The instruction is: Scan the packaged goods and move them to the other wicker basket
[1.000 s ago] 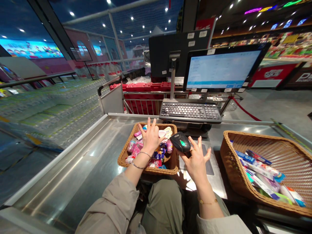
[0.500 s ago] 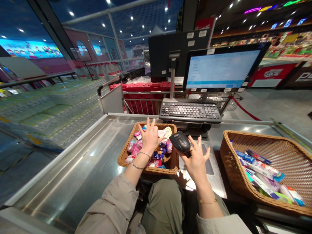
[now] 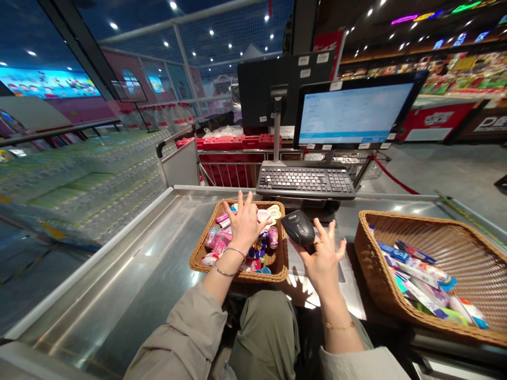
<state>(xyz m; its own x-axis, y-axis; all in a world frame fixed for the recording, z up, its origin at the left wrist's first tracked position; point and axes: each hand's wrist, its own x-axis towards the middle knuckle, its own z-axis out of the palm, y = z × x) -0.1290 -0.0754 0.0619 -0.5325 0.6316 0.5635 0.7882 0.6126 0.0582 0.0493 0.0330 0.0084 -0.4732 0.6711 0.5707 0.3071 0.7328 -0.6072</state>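
The left hand (image 3: 243, 224) lay spread over packets in the small basket (image 3: 198, 257); beside it, the right hand (image 3: 322, 258), fingers splayed, cradled the scanner (image 3: 298, 228) ready to scan.

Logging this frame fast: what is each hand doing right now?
Left hand: open, fingers spread over the small basket.
Right hand: holding the black scanner, other fingers spread.

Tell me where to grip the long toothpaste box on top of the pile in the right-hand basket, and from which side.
Grip the toothpaste box across its narrow width near mid-length, coming from above. It lies flat on the pile, its long faces exposed, while the wicker basket wall probably blocks a sideways approach. The right hand, nearest, holds the scanner.
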